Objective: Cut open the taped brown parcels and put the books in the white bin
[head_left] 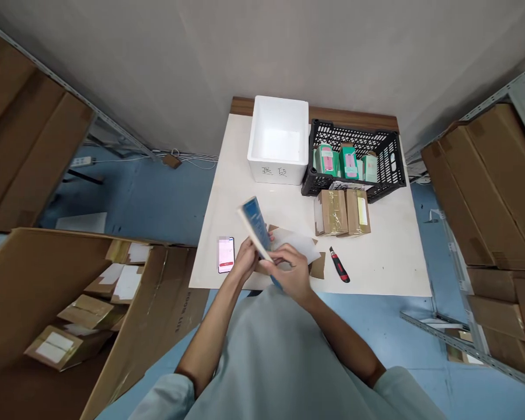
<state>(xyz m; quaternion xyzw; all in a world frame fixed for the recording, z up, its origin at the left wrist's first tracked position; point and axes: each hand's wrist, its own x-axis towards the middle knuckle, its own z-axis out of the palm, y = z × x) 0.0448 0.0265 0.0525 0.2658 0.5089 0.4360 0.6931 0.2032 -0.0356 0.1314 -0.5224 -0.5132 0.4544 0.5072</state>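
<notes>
Just above the near edge of the table, my left hand (247,255) is closed round a book (254,221) with a blue cover and cream page edges. The book is tilted up and slightly blurred. My right hand (291,273) pinches its lower edge from the right side, thumb toward the pages. Below and beyond the hands lies a white sheet (298,242) over a flattened piece of brown cardboard (318,266), partly hidden. Right of these rests a red and black utility knife (340,265). A phone (226,255) with a lit screen lies left of my left hand.
On the table (385,256) stand a white foam box (271,172), a black crate (354,189) holding green and pink boxes, and two taped cartons (332,214). A large open carton (149,303) with several parcels is at left. Shelves with cartons (468,192) flank the right.
</notes>
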